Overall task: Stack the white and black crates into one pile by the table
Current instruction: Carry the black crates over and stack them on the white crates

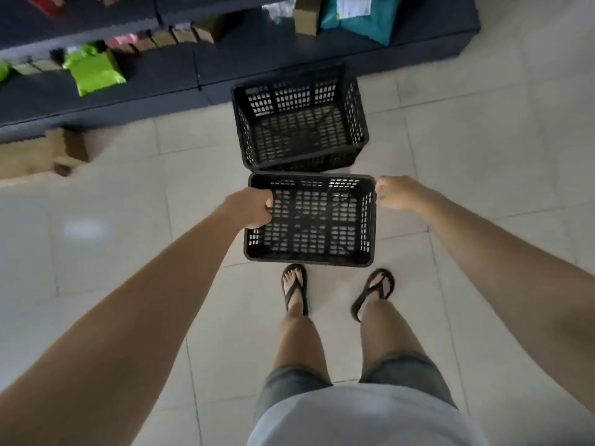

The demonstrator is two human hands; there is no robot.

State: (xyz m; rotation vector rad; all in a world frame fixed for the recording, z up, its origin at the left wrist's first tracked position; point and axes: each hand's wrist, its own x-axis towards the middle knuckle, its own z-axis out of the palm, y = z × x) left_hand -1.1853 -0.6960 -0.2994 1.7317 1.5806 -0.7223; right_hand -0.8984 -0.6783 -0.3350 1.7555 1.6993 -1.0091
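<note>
Two black crates show in our view; which one do we hold, and how does it lie? (A)

We hold the near crate, just ahead of our feet. Its open top faces up toward us, and its long axis runs left to right across the view. Our left hand grips the left short wall, fingers curled over the rim into the lattice. Our right hand is closed at the right rim near the far corner, fingers curled on the edge. Whether the base is off the tiled floor we cannot tell. (B)

And the far crate? (A)

It stands on the tiled floor against the base of the dark table, mouth up, with its long axis also left to right but turned slightly. Its near wall meets the near crate's far rim in our view; whether they touch we cannot tell. A green parcel and a teal parcel lie on the table. (B)
</note>
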